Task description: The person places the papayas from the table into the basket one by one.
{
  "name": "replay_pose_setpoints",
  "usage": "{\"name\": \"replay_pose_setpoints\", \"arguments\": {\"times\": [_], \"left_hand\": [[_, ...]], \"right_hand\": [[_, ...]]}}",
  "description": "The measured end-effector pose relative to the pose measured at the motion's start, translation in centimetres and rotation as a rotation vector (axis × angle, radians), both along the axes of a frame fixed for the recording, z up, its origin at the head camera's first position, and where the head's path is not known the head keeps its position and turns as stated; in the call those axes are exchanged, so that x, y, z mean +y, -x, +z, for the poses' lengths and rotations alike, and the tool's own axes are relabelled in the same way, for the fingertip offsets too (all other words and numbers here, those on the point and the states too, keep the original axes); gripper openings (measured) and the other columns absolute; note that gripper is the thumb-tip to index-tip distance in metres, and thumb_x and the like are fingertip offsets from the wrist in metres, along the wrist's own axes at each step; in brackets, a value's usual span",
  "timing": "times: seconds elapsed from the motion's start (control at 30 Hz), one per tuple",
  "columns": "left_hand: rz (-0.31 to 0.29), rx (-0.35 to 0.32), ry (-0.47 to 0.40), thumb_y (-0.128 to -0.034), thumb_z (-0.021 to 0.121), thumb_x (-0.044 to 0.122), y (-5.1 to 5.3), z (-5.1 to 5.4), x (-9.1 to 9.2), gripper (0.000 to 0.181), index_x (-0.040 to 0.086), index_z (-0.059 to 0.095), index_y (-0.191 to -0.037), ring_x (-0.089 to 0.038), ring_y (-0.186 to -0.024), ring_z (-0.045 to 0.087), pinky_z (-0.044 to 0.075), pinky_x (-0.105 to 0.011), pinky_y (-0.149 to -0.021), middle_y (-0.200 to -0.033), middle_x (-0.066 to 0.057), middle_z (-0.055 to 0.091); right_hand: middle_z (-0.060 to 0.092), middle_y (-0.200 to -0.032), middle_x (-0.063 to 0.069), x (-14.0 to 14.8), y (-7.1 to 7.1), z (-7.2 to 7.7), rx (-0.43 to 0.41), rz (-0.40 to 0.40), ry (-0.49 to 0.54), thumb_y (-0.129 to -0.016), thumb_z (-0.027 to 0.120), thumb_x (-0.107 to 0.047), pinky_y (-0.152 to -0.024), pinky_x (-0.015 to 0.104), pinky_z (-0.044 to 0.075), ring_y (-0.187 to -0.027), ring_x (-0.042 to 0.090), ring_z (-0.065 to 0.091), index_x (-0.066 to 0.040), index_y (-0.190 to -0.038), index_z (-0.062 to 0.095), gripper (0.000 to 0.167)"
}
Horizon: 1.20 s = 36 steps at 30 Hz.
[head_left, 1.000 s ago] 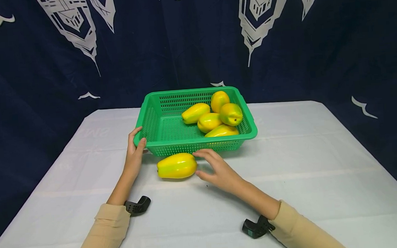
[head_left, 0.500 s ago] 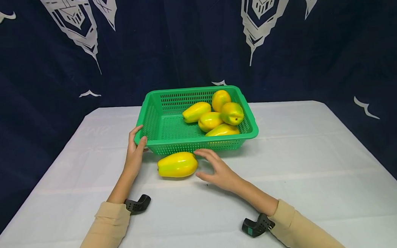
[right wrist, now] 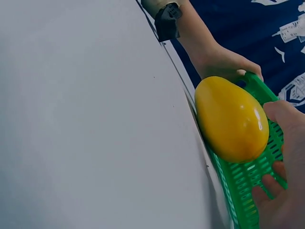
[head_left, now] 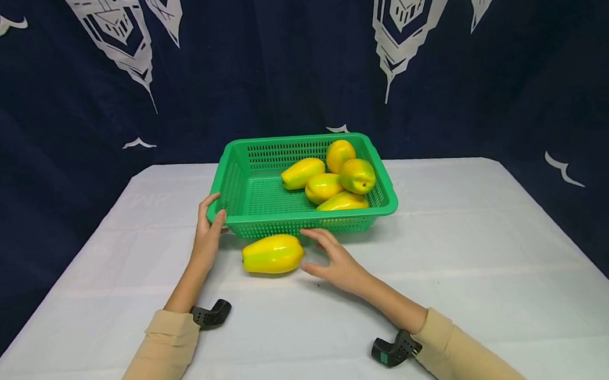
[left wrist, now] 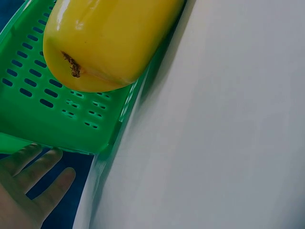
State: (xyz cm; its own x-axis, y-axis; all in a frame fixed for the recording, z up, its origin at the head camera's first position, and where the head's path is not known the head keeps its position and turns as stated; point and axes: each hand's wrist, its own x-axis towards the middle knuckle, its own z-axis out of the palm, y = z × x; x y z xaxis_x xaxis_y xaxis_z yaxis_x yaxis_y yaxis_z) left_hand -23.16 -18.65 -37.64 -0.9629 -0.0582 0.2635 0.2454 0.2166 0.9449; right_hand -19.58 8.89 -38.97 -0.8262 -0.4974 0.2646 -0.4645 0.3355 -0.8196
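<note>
A green plastic basket (head_left: 306,215) stands on the table, with several yellow-green papayas (head_left: 303,173) heaped toward its right side. My left hand (head_left: 206,235) grips the basket's left front corner, thumb on the near side and fingers round the rim. Just in front of the basket one more papaya (head_left: 273,254) lies on its side on the cloth. To the right of it is my right hand (head_left: 340,263), fingers spread and bent slightly, holding nothing. In the right wrist view that papaya (right wrist: 232,119) shows a small gap from the thumb. Its dark stem end shows in the left wrist view.
A white cloth (head_left: 475,249) covers the table. Behind the far table edge hangs a dark blue curtain (head_left: 297,68) with white prints. Each forearm wears a black wrist device, the left one (head_left: 211,315) and the right one (head_left: 395,348).
</note>
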Motion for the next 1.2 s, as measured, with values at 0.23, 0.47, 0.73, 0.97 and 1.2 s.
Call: {"name": "replay_pose_setpoints", "arguments": {"times": [0.23,0.47,0.73,0.97,1.2], "left_hand": [[-0.006,0.003,-0.007,-0.0961,0.038,0.03,0.0,0.0,0.0,0.049,0.021,0.022,-0.141,-0.014,-0.097,0.041,0.038,-0.044,-0.088,-0.136,-0.014,0.03],[-0.026,-0.018,-0.009,-0.0962,0.037,0.027,0.2,-0.1,0.1,0.05,0.019,0.02,-0.142,-0.01,-0.098,0.042,0.038,-0.045,-0.088,-0.141,-0.013,0.027],[-0.023,-0.036,-0.005,-0.0965,0.038,0.025,-0.4,0.8,0.3,0.049,0.019,0.021,-0.142,-0.01,-0.096,0.043,0.038,-0.044,-0.089,-0.134,-0.016,0.033],[-0.011,-0.021,-0.006,-0.0962,0.036,0.019,-1.5,2.4,1.0,0.049,0.012,0.02,-0.142,-0.01,-0.094,0.041,0.037,-0.047,-0.09,-0.135,-0.019,0.03],[-0.005,-0.028,-0.005,-0.0964,0.036,0.022,-1.6,2.3,1.0,0.05,0.012,0.019,-0.142,-0.01,-0.093,0.04,0.037,-0.047,-0.09,-0.131,-0.022,0.031]], "right_hand": [[0.035,-0.137,0.007,-0.7,0.4,0.6,-0.015,0.035,0.008,-0.081,0.068,-0.019,-0.106,0.043,0.032,-0.129,0.024,0.034,-0.014,-0.137,0.037,0.065],[0.04,-0.133,0.01,-1.3,0.6,1.3,-0.054,0.025,-0.029,-0.08,0.069,-0.021,-0.106,0.044,0.03,-0.127,0.028,0.037,-0.018,-0.137,0.038,0.065],[0.036,-0.136,0.005,-2.0,1.1,1.4,-0.042,0.089,-0.169,-0.079,0.069,-0.028,-0.102,0.047,0.033,-0.124,0.022,0.037,-0.022,-0.137,0.036,0.066],[0.035,-0.137,0.003,-2.5,1.3,1.7,0.008,0.117,-0.248,-0.079,0.068,-0.028,-0.102,0.045,0.034,-0.125,0.02,0.036,-0.023,-0.137,0.036,0.067],[0.043,-0.132,0.004,-3.0,1.4,2.4,0.093,0.128,-0.351,-0.08,0.067,-0.028,-0.099,0.039,0.038,-0.118,0.018,0.043,-0.016,-0.135,0.039,0.063]]}}
